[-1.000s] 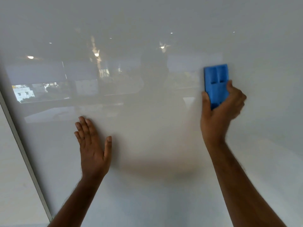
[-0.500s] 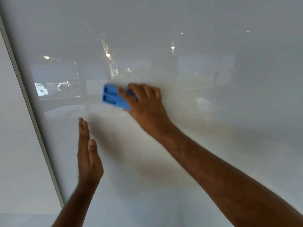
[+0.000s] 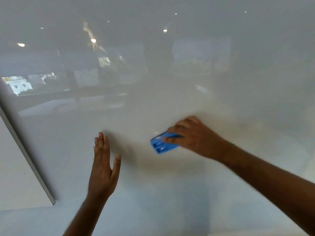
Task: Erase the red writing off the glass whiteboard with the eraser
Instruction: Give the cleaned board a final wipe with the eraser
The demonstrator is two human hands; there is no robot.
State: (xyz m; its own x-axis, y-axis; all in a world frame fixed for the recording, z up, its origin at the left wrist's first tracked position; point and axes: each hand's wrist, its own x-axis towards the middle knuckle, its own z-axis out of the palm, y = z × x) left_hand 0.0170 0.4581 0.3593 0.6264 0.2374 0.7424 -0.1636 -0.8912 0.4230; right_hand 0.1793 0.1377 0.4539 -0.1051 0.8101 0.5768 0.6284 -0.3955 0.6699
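The glass whiteboard (image 3: 221, 82) fills the view, pale and glossy, with room reflections across its upper half. No red writing shows on it. My right hand (image 3: 192, 136) grips a blue eraser (image 3: 162, 144) and presses it flat against the glass a little right of centre, fingers curled over its top edge. My left hand (image 3: 104, 166) is held up at the lower centre with straight fingers, edge-on to the camera, holding nothing; I cannot tell whether it touches the glass.
The board's metal left edge (image 3: 25, 154) runs diagonally down the left side, with plain white wall (image 3: 15, 176) beyond it. Reflected windows and ceiling lights mark the upper part of the glass.
My right hand swept the eraser from the upper right across to the left, then down and back toward the centre. My left hand turned from flat on the glass to edge-on.
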